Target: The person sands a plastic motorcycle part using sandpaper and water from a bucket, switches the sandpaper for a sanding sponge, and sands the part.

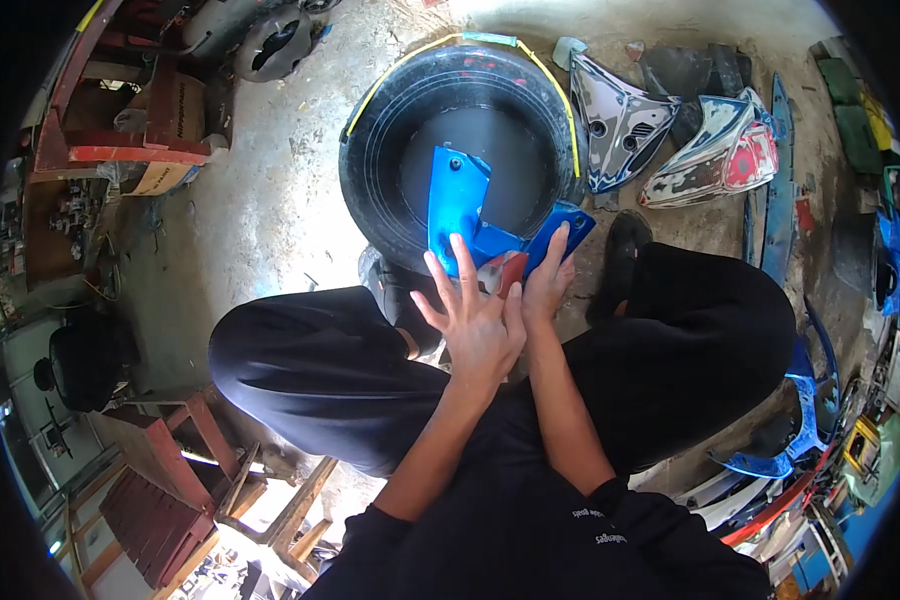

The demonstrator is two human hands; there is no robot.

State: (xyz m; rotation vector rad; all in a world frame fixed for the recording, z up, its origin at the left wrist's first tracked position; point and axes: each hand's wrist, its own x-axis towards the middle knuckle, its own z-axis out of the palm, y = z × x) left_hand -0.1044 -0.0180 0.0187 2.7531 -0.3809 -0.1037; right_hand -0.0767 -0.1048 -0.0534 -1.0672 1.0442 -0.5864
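Observation:
A blue plastic motorcycle panel (458, 200) is tilted over the near rim of a black bucket (370, 185). My left hand (478, 332) has its fingers spread, with the fingertips against the panel's lower left part. At the panel's right end, my right hand (547, 287) grips it, one finger lying along the blue face. Between the two hands shows a reddish-brown piece that looks like sandpaper (511, 272). Greyish liquid (515, 180) is inside the bucket, whose yellow-wrapped handle (400, 72) rests along the far rim.
Two partly sanded panels, one grey and white (620, 115) and one white and red (715, 155), lie right of the bucket. More blue fairing parts (795, 435) are at the lower right. Wooden frames (185, 450) and a red shelf (120, 154) stand at the left.

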